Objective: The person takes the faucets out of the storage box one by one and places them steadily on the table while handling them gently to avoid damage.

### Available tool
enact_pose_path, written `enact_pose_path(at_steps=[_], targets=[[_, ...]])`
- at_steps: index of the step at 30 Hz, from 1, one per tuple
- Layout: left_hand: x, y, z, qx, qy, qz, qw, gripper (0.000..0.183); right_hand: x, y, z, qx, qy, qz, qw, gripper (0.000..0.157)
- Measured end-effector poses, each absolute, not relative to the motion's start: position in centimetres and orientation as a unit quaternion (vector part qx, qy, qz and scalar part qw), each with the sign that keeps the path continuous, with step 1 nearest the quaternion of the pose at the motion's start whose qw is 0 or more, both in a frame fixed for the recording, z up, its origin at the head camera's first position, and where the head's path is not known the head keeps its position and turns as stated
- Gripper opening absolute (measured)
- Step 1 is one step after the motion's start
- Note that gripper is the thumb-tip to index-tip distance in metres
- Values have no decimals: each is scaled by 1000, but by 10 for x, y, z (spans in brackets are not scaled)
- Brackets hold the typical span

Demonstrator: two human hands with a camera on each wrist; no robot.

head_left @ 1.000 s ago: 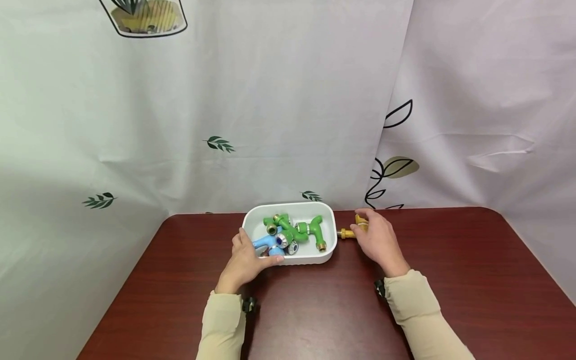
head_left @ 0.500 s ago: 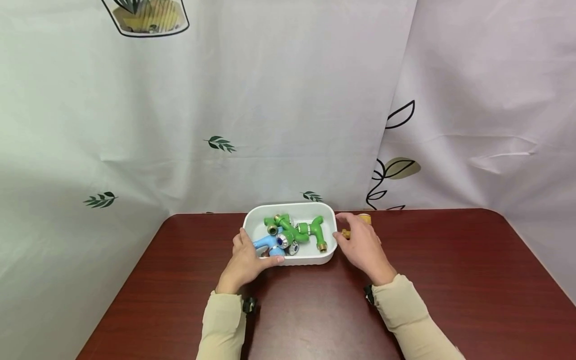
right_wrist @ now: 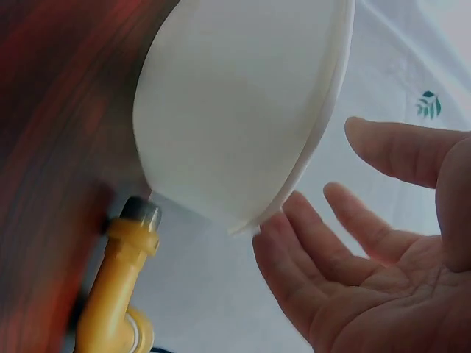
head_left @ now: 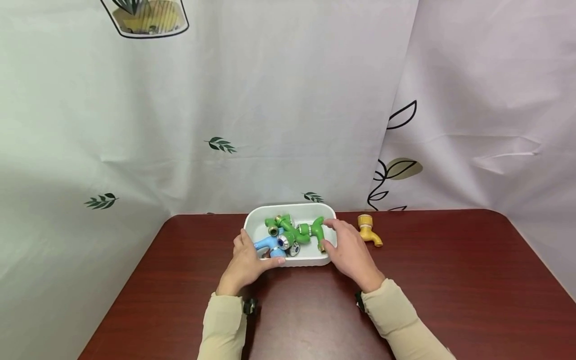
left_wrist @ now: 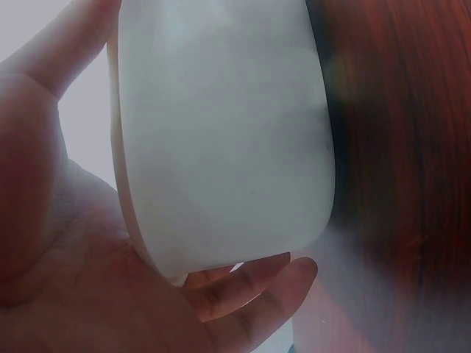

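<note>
A white plastic tub (head_left: 310, 261) sits at the back middle of the table, holding several small taps. My left hand (head_left: 243, 265) grips its front left corner, thumb along the front rim and fingers around the end wall (left_wrist: 221, 140). Over the right end hovers my right hand (head_left: 353, 255), its fingers relaxed and spread with nothing between them. Closest to those fingertips is a green tap (head_left: 317, 233). More green taps (head_left: 292, 232) and a blue tap (head_left: 269, 243) lie heaped at the left. A yellow tap (head_left: 366, 231) lies outside, right of the tub.
The dark red wooden table (head_left: 450, 280) extends to both sides. Right behind its back edge hangs a pale curtain (head_left: 288, 125) printed with leaves. In the right wrist view, the yellow tap's threaded end (right_wrist: 141, 212) is near the tub's wall.
My right hand has let go of the yellow tap, left it on the table, and moved left over the tub's right end. My left hand stays on the tub.
</note>
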State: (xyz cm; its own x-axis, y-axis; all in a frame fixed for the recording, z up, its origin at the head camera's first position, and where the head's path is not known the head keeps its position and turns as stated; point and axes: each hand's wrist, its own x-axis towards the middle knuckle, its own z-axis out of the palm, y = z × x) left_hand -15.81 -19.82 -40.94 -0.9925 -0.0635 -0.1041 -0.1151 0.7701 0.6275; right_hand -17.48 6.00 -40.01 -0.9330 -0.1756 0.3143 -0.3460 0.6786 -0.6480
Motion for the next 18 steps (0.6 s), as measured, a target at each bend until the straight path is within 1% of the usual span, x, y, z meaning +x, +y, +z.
enact_pose_path(at_steps=[8,18], targets=[[-157,-200,-411,-45,940,336,36,140,-173,46,-402,161,-909,360,137,41],[-157,-199,-411,-39,940,337,32,140,-170,27,-401,193,-896,372,145,39]])
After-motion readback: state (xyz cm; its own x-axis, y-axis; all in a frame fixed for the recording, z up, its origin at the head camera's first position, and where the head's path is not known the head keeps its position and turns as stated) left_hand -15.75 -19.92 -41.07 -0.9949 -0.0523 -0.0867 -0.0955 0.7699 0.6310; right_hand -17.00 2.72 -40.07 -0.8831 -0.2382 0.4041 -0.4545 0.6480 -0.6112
